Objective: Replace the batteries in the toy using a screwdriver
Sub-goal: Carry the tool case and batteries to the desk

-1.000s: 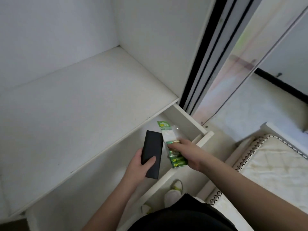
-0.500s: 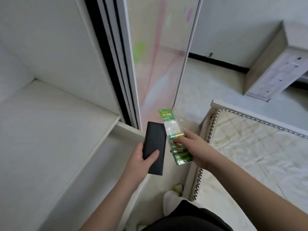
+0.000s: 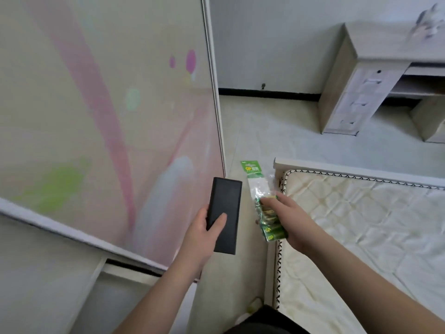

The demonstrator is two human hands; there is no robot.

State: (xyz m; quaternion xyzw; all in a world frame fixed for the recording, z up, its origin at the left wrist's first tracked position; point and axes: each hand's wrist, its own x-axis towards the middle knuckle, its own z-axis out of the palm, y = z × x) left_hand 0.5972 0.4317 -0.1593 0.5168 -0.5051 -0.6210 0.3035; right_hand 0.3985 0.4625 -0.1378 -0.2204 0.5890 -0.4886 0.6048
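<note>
Batteries [image 3: 269, 216] sit in a green pack in our right hand, out in front of us and above the floor, but we start at the left. On the far left we see a big sliding door [image 3: 108, 116] with pink and green shapes on it. Next comes our left hand [image 3: 203, 233]. Its fingers are closed around a flat black case [image 3: 225, 214], with the thumb on top. Just beside the case is our right hand [image 3: 287, 219], with its fingers pinched on the pack. To the right lies a cream mattress [image 3: 361, 237]. Far back on the right stands a pale desk [image 3: 375, 75].
</note>
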